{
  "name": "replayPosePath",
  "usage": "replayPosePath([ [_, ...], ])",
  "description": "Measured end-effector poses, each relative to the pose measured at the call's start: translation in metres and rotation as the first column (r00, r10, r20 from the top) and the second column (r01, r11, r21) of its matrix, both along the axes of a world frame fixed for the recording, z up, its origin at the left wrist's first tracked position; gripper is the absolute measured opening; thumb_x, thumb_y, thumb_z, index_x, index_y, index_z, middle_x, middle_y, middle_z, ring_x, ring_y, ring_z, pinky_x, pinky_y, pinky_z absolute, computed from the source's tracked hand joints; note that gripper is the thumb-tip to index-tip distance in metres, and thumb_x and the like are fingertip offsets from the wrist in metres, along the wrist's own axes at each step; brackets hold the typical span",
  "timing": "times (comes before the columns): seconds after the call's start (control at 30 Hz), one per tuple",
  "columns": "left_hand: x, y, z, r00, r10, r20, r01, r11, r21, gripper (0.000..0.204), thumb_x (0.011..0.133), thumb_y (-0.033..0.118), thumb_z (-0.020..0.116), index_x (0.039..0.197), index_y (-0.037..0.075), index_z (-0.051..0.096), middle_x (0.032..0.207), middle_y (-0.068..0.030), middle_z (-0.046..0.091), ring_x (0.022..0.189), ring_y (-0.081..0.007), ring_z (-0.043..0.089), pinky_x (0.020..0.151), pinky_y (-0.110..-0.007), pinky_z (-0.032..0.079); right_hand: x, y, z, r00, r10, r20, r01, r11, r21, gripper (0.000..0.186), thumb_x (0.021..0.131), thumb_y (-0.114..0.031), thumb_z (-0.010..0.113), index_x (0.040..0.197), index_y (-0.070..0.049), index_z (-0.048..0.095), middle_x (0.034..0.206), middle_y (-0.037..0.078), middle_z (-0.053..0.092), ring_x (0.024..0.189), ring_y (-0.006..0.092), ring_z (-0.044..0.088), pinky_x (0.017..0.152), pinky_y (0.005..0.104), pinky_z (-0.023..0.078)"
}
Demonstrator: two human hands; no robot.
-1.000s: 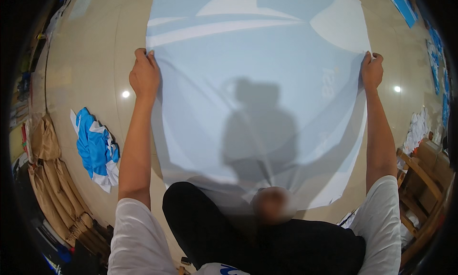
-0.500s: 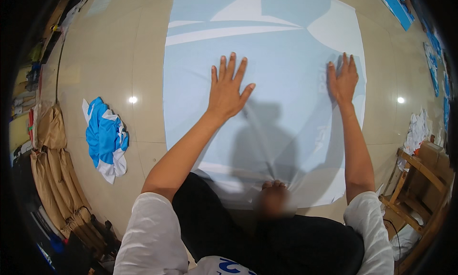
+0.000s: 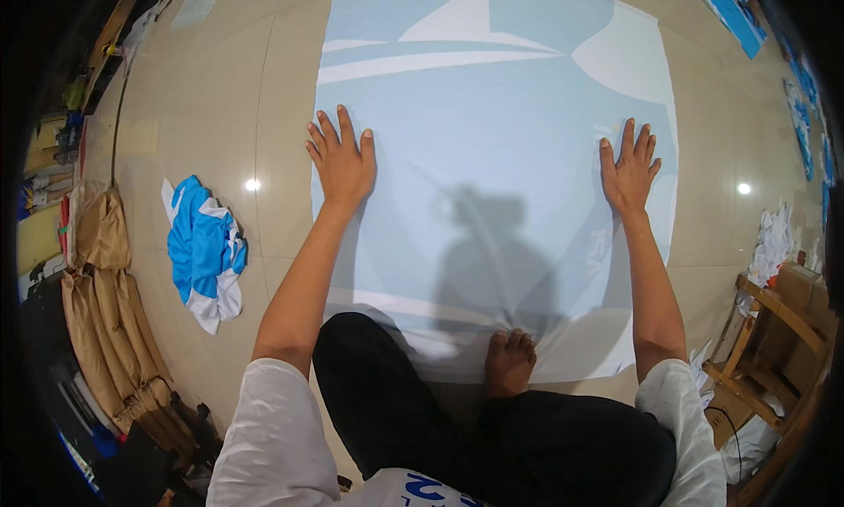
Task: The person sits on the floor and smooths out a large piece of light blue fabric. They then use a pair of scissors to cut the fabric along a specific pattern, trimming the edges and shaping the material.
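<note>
At the near edge of the pale blue-and-white printed fabric sheet (image 3: 475,102), our bare foot (image 3: 508,366) rests with its toes on the cloth, and a crease runs away from them. To our left, a crumpled bright-blue-and-white cloth (image 3: 204,252) lies apart on the tiled floor (image 3: 193,111). Farther up, our left hand (image 3: 347,171) lies flat at the sheet's left edge, shifted outward from mid-sheet; our right hand (image 3: 629,180) lies flat just inside the right edge. We no longer pinch both edges as a second ago: the fingers (image 3: 345,127) on each hand are loose and spread, grasping nothing. That leaves the sheet released and spread out on the floor, its far end running past the top of our view.
</note>
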State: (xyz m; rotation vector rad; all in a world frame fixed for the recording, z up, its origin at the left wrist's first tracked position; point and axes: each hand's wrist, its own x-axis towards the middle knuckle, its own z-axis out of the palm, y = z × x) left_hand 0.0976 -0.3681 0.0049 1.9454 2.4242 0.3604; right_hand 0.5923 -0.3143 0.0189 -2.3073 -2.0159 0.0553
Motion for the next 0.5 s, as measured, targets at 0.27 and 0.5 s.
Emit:
replayPosePath([
  [0.27,0.180,0.019,0.036,0.772,-0.575,0.269,0.560,0.817,0.139,0.076,0.109,0.050,0.052,0.170,0.010,0.029,0.176,-0.0245,0.021,0.162,-0.0509,0.016,0.129,-0.068,0.010,0.002,-0.001,0.002,1.000,-0.010,-0.007,0.010,1.000,0.007,0.084,0.107,-0.062,0.044,0.172,-0.013,0.025,0.177,0.025,0.016,0.165,0.0435,0.010,0.129,0.0671,0.006],
  [0.5,0.235,0.101,-0.002,0.862,-0.500,0.083,0.486,0.862,0.145,0.077,0.109,0.058,0.044,0.171,0.016,0.030,0.177,-0.0209,0.022,0.163,-0.0468,0.016,0.130,-0.066,0.010,0.002,-0.001,-0.002,1.000,0.010,0.011,-0.011,0.999,0.031,0.084,0.107,-0.062,0.046,0.172,-0.012,0.026,0.177,0.026,0.017,0.165,0.0444,0.012,0.128,0.0679,0.008],
])
